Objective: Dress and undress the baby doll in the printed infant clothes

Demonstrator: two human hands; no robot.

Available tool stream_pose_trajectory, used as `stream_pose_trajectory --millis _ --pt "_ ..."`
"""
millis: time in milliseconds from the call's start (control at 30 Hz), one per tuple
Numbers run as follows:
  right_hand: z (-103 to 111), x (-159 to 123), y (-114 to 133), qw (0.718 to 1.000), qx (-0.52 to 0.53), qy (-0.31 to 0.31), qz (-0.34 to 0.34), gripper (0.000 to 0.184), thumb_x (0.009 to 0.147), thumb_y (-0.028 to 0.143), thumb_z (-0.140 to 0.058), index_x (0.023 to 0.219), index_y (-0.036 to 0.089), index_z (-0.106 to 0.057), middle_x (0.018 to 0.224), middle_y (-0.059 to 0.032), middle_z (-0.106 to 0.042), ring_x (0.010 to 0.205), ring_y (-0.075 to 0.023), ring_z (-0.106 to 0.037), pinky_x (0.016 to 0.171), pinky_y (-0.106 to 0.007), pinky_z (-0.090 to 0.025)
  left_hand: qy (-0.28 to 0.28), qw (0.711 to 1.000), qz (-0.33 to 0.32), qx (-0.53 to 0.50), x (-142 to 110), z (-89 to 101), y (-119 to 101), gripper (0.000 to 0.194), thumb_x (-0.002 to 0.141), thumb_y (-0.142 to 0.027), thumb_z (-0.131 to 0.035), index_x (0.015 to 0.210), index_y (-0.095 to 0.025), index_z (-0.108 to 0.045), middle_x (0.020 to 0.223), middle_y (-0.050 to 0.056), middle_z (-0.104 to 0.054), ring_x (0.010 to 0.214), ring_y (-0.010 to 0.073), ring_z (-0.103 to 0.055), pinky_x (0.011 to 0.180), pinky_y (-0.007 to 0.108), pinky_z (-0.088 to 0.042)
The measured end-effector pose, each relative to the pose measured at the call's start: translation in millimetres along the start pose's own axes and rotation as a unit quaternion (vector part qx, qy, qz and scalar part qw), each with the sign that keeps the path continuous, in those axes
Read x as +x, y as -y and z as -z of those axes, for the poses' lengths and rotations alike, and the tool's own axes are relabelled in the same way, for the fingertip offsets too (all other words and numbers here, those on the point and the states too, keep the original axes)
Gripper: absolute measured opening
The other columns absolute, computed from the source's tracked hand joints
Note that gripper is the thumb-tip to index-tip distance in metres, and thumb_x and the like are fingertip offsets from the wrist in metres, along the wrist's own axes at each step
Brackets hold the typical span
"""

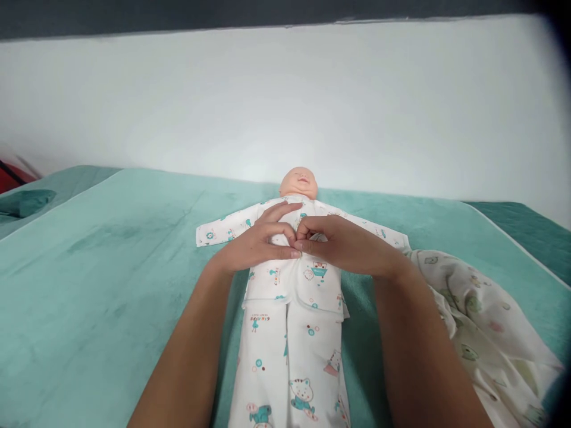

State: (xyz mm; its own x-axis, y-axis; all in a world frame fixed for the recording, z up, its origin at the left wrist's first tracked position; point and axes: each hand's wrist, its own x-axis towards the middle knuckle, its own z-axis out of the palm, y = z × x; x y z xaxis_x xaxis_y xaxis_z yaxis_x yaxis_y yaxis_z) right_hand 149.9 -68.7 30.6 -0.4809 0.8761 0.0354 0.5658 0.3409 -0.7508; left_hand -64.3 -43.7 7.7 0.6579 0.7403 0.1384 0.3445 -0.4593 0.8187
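A baby doll (298,182) lies on its back with its sleeves stretched out to both sides. It wears a white printed baby jacket (272,288) and matching trousers (263,368). At the middle of the chest, my left hand (261,238) pinches the jacket's front edge between thumb and index finger, its other fingers resting over the cloth. My right hand (332,241) meets it there, thumb and curled fingers pinching the same front opening. The fingertips touch and hide whatever fastening lies between them. Below the hands, the jacket's two front panels part slightly at the hem.
A teal plush cover (111,285) spreads under the doll. To the right lies a crumpled pale printed cloth (486,321), touching the doll's sleeve end. Behind the head rises a white wall (285,107). Something red (13,177) shows at the far left edge.
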Motion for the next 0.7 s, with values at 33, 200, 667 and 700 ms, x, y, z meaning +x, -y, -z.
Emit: stream_pose_trajectory --millis 33,200,667,700 --pt "0.2 -0.1 0.4 1.000 0.002 0.002 0.000 0.022 0.090 0.033 -0.056 0.071 0.024 -0.056 0.065 0.0030 -0.057 0.057 -0.0121 -0.047 0.051 -0.028 -0.032 0.000 1.000 0.000 0.002 -0.1 0.1 -0.7 0.011 0.085 -0.039 -0.071 0.083 -0.029 -0.070 0.163 -0.011 -0.028 0.156 0.0303 -0.006 0.119 0.055 -0.034" --pt "3.4 -1.2 2.5 1.000 -0.004 0.029 -0.007 0.021 0.092 0.033 -0.053 0.073 0.022 -0.052 0.066 0.0035 -0.053 0.059 -0.0113 -0.044 0.053 -0.027 -0.031 0.013 1.000 -0.001 0.006 0.1 1.8 -0.7 0.012 0.086 -0.038 -0.069 0.083 -0.026 -0.068 0.164 -0.010 -0.026 0.156 0.0285 -0.007 0.121 0.053 -0.031" --pt "6.8 -0.2 -2.3 0.997 0.071 0.018 0.005 0.028 0.092 0.040 -0.053 0.072 0.022 -0.048 0.070 0.0043 -0.044 0.063 -0.0114 -0.038 0.058 -0.027 -0.030 -0.037 0.999 0.016 -0.034 1.7 0.5 5.7 0.022 0.089 -0.038 -0.065 0.074 -0.023 -0.057 0.160 -0.006 -0.036 0.150 0.0259 -0.028 0.115 0.048 -0.037" --pt "7.0 0.2 -2.8 0.997 0.071 0.004 -0.004 0.032 0.092 0.043 -0.053 0.070 0.021 -0.045 0.068 0.0046 -0.041 0.062 -0.0112 -0.035 0.057 -0.027 -0.028 -0.053 0.998 0.017 -0.034 2.1 -0.8 5.5 0.025 0.089 -0.038 -0.063 0.072 -0.022 -0.055 0.159 -0.004 -0.038 0.148 0.0262 -0.033 0.112 0.047 -0.038"
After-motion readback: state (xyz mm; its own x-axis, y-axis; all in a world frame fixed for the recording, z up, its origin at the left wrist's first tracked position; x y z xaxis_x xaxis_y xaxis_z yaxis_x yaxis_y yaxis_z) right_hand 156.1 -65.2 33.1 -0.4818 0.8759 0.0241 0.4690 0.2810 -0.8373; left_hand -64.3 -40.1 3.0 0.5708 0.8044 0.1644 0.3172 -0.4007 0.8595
